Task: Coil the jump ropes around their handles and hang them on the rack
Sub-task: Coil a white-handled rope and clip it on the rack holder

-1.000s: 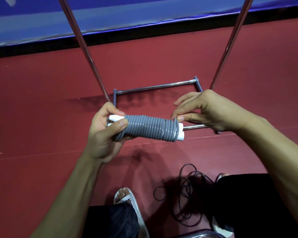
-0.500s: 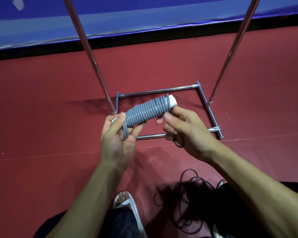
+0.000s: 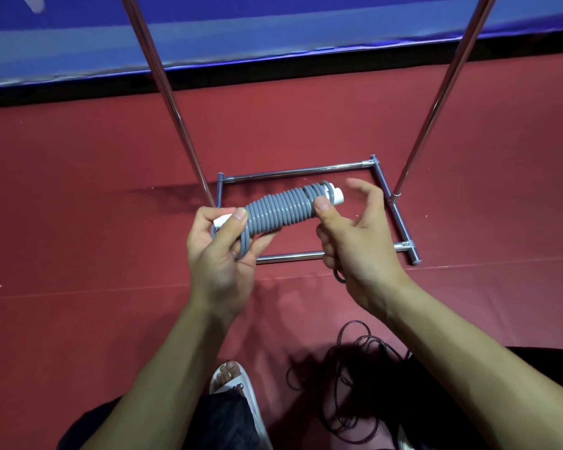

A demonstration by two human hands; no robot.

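The left hand (image 3: 218, 254) is clamped on the near end of the grey plastic jump rope wound around its white handles (image 3: 283, 211), held above the chrome tube rack's base frame (image 3: 306, 172). The right hand (image 3: 355, 232) presses only a thumb on the far coils, fingers spread apart. It looks light, springy and slick, so I'd pinch the last turns.

Dim, soft shadows, blurred wide-angle edges.
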